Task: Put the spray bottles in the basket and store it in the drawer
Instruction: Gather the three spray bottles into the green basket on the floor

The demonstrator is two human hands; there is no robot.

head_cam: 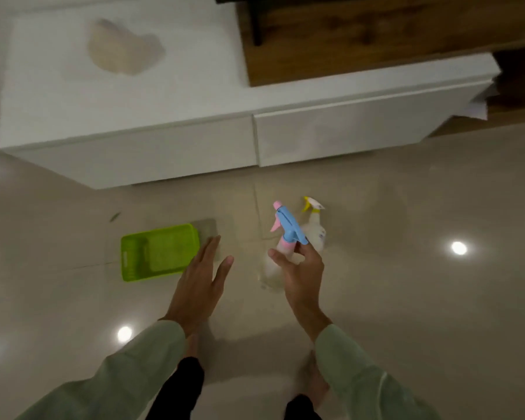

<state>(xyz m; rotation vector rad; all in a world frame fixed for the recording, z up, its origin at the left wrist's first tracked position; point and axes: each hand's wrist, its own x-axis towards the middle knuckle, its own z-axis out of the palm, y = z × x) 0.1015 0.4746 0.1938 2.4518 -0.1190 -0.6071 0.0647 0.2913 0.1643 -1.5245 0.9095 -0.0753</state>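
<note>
Already your right hand seems to pinch the clear, probably light and slick spray bottle at its neck, left hand spread empty beside the green basket on the floor.

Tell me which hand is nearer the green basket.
Left. The left hand hovers open at the green basket's right edge; the right hand is farther right, at the pink-and-blue spray bottle.

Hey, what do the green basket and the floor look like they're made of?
Green basket: likely moulded plastic, with a bright uniform colour and a perforated grid base. Floor: probably polished tile, glossy enough to mirror ceiling lights, with thin joint lines.
</note>
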